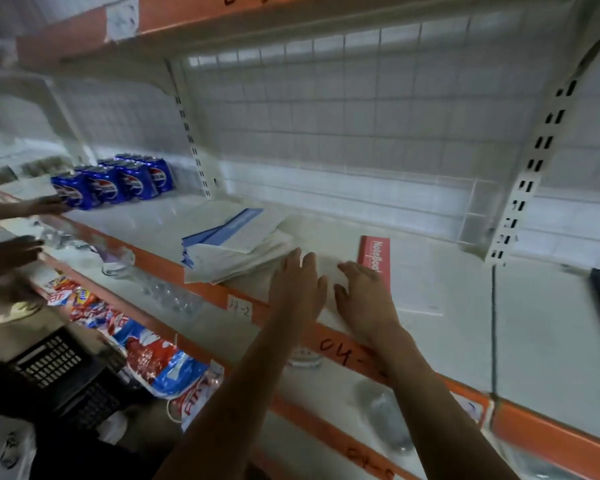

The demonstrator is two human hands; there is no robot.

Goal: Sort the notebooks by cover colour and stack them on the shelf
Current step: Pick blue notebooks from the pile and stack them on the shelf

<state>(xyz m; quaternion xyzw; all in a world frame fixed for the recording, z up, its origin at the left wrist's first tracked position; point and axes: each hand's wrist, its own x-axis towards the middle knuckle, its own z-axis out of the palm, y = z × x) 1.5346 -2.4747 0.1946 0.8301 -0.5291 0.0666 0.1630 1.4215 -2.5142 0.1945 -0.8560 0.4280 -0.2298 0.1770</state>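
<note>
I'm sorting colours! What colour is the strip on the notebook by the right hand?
The strip is red with white letters; head view.

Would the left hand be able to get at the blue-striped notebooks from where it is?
Probably yes. The open left hand is right beside the blue-striped notebooks, with only bare shelf between them and nothing on top of the pile.

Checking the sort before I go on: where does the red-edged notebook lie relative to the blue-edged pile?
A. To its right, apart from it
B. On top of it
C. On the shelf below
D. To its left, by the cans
A: the red-edged notebook lies flat on the shelf to the right of the blue-edged pile, with the left hand and right hand in the gap between them.
</note>
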